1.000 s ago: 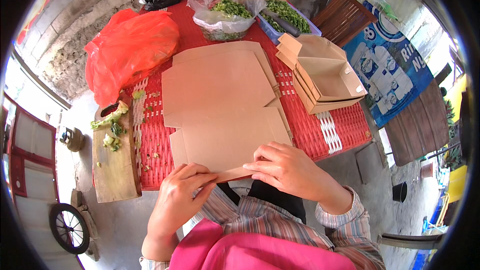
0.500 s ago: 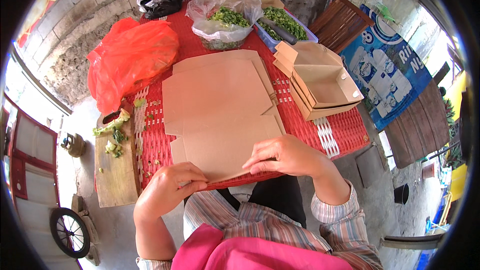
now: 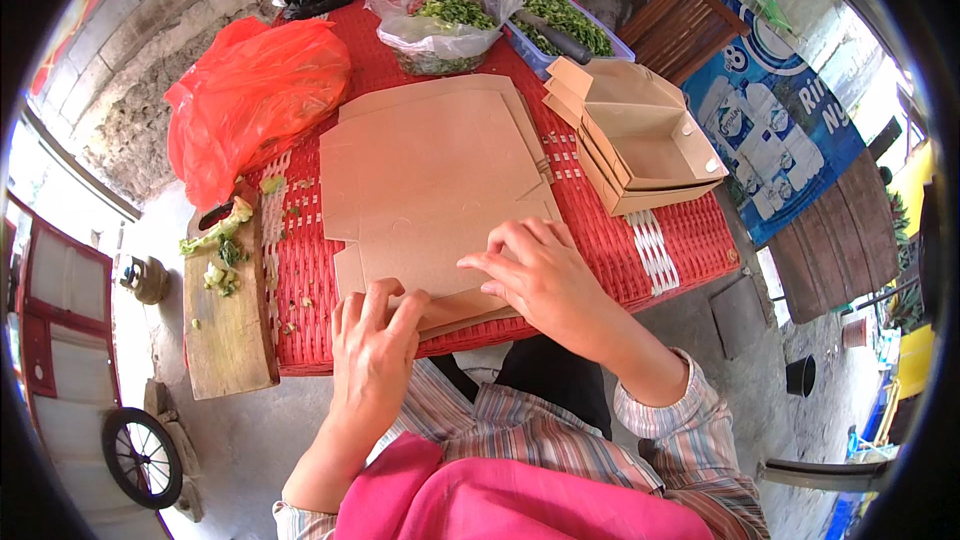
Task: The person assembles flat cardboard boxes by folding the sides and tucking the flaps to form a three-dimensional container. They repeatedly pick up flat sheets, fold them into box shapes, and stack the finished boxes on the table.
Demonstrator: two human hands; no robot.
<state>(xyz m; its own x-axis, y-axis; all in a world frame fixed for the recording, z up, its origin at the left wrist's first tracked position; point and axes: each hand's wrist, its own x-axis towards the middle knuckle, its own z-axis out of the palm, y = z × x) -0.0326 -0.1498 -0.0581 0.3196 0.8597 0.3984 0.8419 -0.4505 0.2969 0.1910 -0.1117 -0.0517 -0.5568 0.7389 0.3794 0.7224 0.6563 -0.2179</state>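
Note:
A flat brown cardboard box blank (image 3: 435, 165) lies on the red woven tabletop in front of me, with one or more sheets beneath it. Its near strip is bent up along a crease. My left hand (image 3: 375, 340) has bent fingers around the left end of that strip, thumb toward the middle. Over the right part of the near crease is my right hand (image 3: 545, 275), its index finger reaching left and its thumb apart below. The right palm and some fingertips are hidden. Folded open cardboard boxes (image 3: 650, 155) are stacked to the right of the blank.
To the left are a red plastic bag (image 3: 255, 95) and a wooden cutting board (image 3: 230, 340) with vegetable scraps. Farther back stand a clear bag of chopped greens (image 3: 450, 10) and a blue basket (image 3: 540, 62) of greens with a knife handle (image 3: 560, 40) across it.
Both hands have moved up from the blank's near edge onto its surface. The near strip now stands folded upward. My right hand's fingers have spread apart. The view has shifted slightly.

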